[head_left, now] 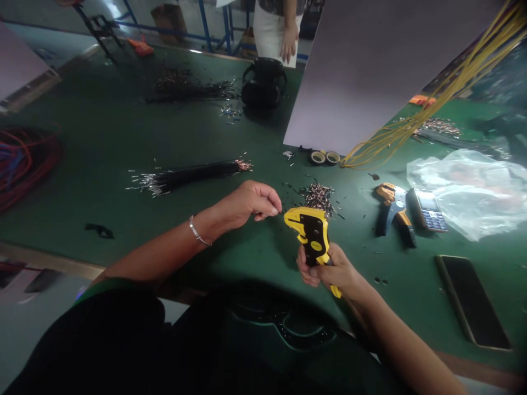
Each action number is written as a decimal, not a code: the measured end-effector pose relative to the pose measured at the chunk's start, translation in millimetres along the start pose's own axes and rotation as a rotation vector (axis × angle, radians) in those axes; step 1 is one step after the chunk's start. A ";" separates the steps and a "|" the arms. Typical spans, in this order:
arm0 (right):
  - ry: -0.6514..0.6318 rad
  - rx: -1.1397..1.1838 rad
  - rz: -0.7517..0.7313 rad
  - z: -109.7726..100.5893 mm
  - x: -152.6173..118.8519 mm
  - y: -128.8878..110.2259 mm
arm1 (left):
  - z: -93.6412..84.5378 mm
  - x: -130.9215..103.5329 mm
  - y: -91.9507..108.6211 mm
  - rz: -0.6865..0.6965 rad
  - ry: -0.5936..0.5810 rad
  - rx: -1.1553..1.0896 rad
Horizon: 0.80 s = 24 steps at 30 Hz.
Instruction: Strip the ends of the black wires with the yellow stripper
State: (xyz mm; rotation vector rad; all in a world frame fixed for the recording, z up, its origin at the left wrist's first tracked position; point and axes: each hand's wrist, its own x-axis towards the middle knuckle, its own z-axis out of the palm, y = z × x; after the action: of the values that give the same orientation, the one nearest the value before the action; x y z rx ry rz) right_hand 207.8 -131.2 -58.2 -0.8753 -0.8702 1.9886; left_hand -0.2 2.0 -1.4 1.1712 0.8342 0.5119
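Note:
My right hand (325, 266) is wrapped round the handles of a yellow and black wire stripper (313, 233), its jaws pointing up and left. Just left of the jaws, my left hand (263, 202) is closed in a pinch; whatever lies between its fingertips is too small to make out. Behind the tool lies a heap of short cut pieces (319, 196). A bundle of black wires (197, 174) rests on the green table to the left, with silvery ends at its left and coppery ends at its right.
On the right lie an orange-handled tool (396, 206), a keypad phone (428, 208), a smartphone (473, 302) and clear plastic (486, 192). Yellow wires (436, 112) hang beside a pale panel (362, 71). Tape rolls (325, 158) sit below it. A person (280, 27) stands across the table.

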 end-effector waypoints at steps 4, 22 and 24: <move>0.014 0.006 0.003 1.3 0.8 -1.9 | 0.5 0.6 -0.5 0.007 0.006 0.004; 0.011 -0.032 0.039 -0.5 1.2 -3.6 | -2.8 5.5 -5.3 0.048 -0.006 0.152; 0.016 -0.023 0.057 0.2 0.8 -5.0 | -3.1 5.5 -5.9 0.071 0.000 0.218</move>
State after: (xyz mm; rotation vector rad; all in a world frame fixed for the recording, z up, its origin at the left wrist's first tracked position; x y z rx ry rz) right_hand 209.1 -128.3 -54.2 -0.9374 -0.8692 2.0207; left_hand 0.4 5.9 -9.1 1.4049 0.8664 0.4880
